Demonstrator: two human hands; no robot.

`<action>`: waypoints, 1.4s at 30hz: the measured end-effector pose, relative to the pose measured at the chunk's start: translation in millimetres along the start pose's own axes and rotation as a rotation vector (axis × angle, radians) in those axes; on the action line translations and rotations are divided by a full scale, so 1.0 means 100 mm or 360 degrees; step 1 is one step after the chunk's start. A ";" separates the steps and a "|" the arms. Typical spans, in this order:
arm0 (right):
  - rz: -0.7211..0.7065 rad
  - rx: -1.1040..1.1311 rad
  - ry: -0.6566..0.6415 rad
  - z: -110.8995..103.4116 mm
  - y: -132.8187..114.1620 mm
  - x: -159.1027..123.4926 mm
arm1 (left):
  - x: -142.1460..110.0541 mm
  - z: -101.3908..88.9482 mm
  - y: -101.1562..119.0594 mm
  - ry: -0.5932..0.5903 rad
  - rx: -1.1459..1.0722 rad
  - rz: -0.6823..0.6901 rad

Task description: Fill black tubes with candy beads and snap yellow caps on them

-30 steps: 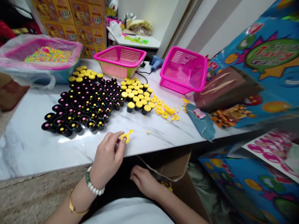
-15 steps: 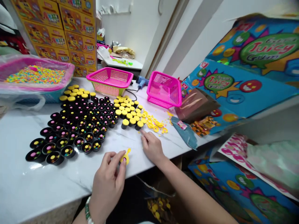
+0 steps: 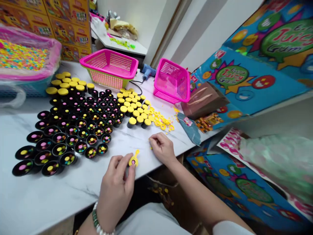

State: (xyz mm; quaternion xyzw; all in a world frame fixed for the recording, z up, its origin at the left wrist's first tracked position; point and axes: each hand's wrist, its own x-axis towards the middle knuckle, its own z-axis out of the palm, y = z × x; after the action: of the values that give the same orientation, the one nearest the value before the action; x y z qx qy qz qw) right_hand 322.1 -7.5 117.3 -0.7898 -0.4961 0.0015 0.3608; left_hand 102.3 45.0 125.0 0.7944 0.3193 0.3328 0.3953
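My left hand (image 3: 117,186) pinches a small yellow plastic ring piece (image 3: 136,156) with a short tail and a pink centre, close above the table's front edge. My right hand (image 3: 163,148) rests on the table to its right, fingers curled together. A tiny yellow bit (image 3: 151,148) lies under its fingertips; whether anything is inside them is hidden. Left of the hands stand many black cups (image 3: 72,140) with coloured beads and a pink or yellow piece in each. Yellow-capped cups (image 3: 132,121) stand beyond the hands, beside loose yellow rings (image 3: 163,126).
Two pink baskets (image 3: 110,65) stand at the back, near a blue tool (image 3: 148,70) with a black cord. A lined tub of coloured beads (image 3: 24,57) is at far left. A blue cloth (image 3: 189,129), a brown box (image 3: 204,99) and blue printed cartons (image 3: 244,81) are right.
My right hand has come up from below the table edge onto the tabletop, and its fingers have curled in. The left hand keeps holding the yellow ring piece. The view has shifted.
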 end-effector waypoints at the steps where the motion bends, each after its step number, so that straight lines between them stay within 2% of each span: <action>1: -0.0026 0.0006 -0.0044 -0.01 0.00 -0.01 | -0.01 0.01 -0.01 0.0003 -0.0004 0.0012; 6: -0.0232 -0.0056 -0.0143 -0.01 0.01 -0.06 | -0.07 0.05 -0.08 0.0092 0.0048 0.0080; 10: -0.0400 -0.0330 -0.0266 -0.02 0.08 -0.08 | -0.08 0.09 -0.10 0.0171 0.0155 0.0159; 13: -0.0399 -0.0604 -0.0397 -0.08 0.16 -0.07 | -0.07 0.10 -0.09 0.0236 0.0254 0.0220; 15: -0.0379 -0.0694 -0.0407 -0.13 0.23 -0.05 | -0.07 0.10 -0.08 0.0283 0.0319 0.0243; 20: -0.0261 -0.0771 -0.0299 -0.33 0.51 0.00 | -0.07 0.10 -0.07 0.0349 0.0391 0.0234; 24: -0.0040 -0.0847 -0.0163 -0.57 0.89 0.09 | -0.06 0.09 -0.07 0.0342 0.0405 0.0228; 28: 0.0260 -0.0937 0.0031 -0.73 1.29 0.29 | -0.06 0.09 -0.06 0.0332 0.0416 0.0246; 32: 0.0447 -0.0956 0.0170 -0.73 1.55 0.59 | -0.06 0.09 -0.05 0.0301 0.0405 0.0262; 37: 0.0401 -0.0785 0.0229 -0.67 1.67 0.95 | -0.06 0.10 -0.04 0.0299 0.0410 0.0269; 42: 0.0244 -0.0525 0.0293 -0.64 1.54 0.94 | -0.08 0.11 -0.04 0.0327 0.0442 0.0307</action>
State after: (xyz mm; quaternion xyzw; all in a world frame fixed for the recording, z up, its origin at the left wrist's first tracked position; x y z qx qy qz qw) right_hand 513.3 -8.5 110.3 -0.8705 -0.3928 -0.1244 0.2692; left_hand 105.4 35.6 114.6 0.8300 0.3234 0.4012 0.2136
